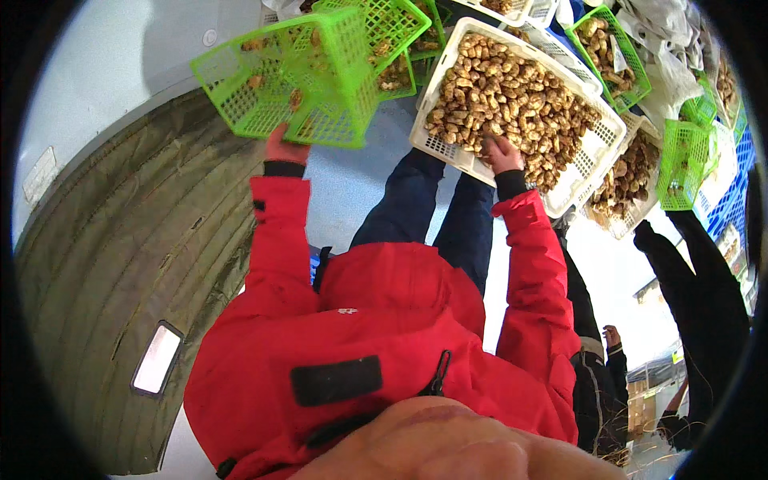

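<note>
My left hand (286, 149) is closed on the lower edge of a green plastic basket (340, 120), which is tilted with its mesh side toward me. A few brown pieces show through the mesh. Right of it, a white plastic crate (432, 146) holds a heap of small brown mushrooms (512, 100). At the crate's near edge, my right hand (504, 155) has its fingers curled and pinched together at the mushrooms, apparently around one of them.
More green baskets (392, 24) stand behind on the left. To the right are another green basket (612, 56) with larger pieces, a light crate (616, 216) of brown mushrooms and white plastic bags (668, 72). A dark green quilted curtain (120, 240) hangs left. Other people's dark-clothed legs (704, 296) are at right.
</note>
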